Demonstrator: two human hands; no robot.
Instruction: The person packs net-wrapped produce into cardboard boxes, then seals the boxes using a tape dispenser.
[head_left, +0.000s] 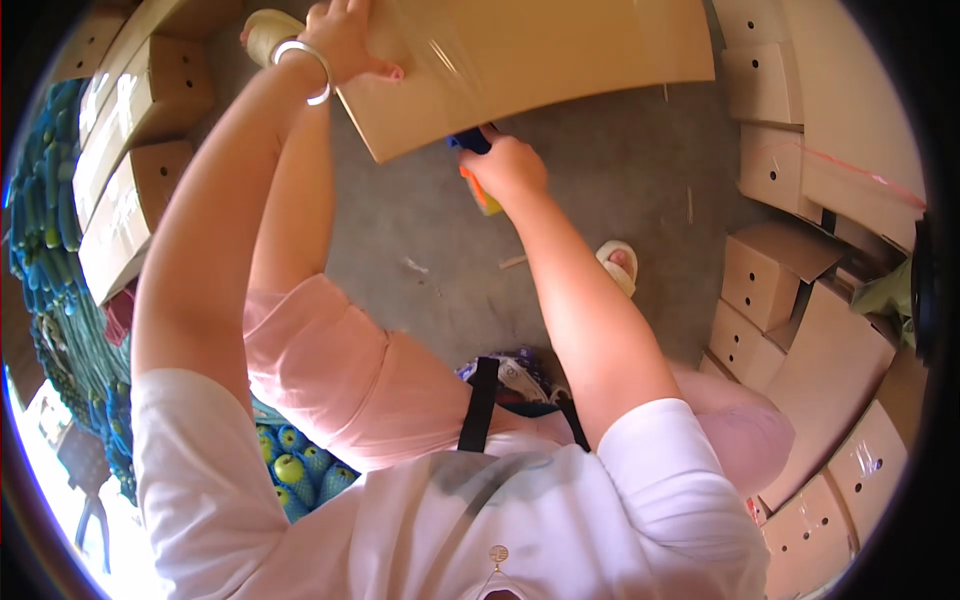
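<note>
A large cardboard box sits at the top of the view, with a shiny strip of clear tape on its surface. My left hand, with a white bangle at the wrist, rests on the box's left part, thumb spread away from the fingers. Just below the box's near edge, my right hand is closed around a blue, orange and yellow tool that looks like a tape dispenser. Its far end is partly hidden by the box edge and my fingers.
Cardboard boxes with round holes are stacked at the left and right. Blue-green foam netting hangs at far left. Green fruit in foam nets lies beside my leg. My sandalled foot stands on the grey floor.
</note>
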